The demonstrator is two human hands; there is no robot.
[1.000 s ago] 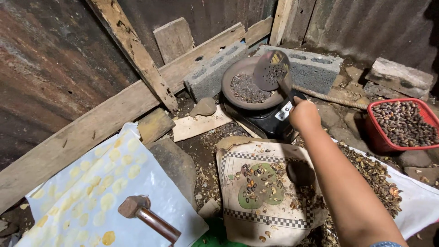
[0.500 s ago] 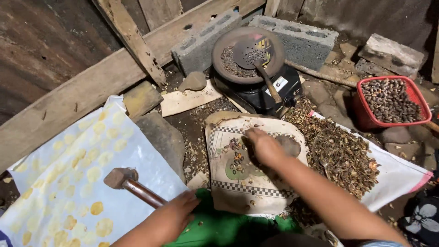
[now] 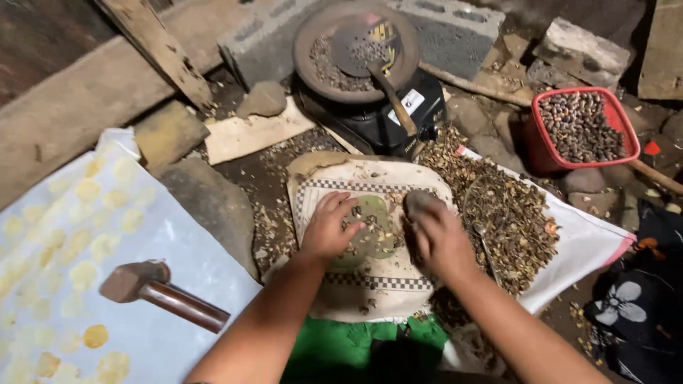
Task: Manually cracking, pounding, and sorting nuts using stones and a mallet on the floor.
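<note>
Nearest me, a green cloth (image 3: 334,348) lies under my forearms. Just beyond it both hands rest on a worn cream mat with a checkered border and green patches (image 3: 370,277), and dark shelled nuts (image 3: 356,245) are scattered over it. My left hand (image 3: 329,229) lies palm down on the mat with fingers spread loosely over the nuts, gripping nothing that I can see. My right hand (image 3: 441,238) sits just beside it, fingers curled down against a dark rounded stone (image 3: 421,202); I cannot tell whether it truly clasps the stone.

To my left, a rusty-headed hammer with a brown handle (image 3: 153,291) lies on a pale blue sheet with yellow spots (image 3: 85,235), well apart from either hand. To my right, a heap of brown broken shells (image 3: 512,220) covers a white cloth (image 3: 590,245).

Farther off, a black stove (image 3: 377,117) carries a round dark pan of nuts (image 3: 320,60) with a perforated metal ladle (image 3: 366,50) resting in it. A red plastic basket of nuts (image 3: 580,128) stands to the right, and grey concrete blocks (image 3: 455,32) line the back.
</note>
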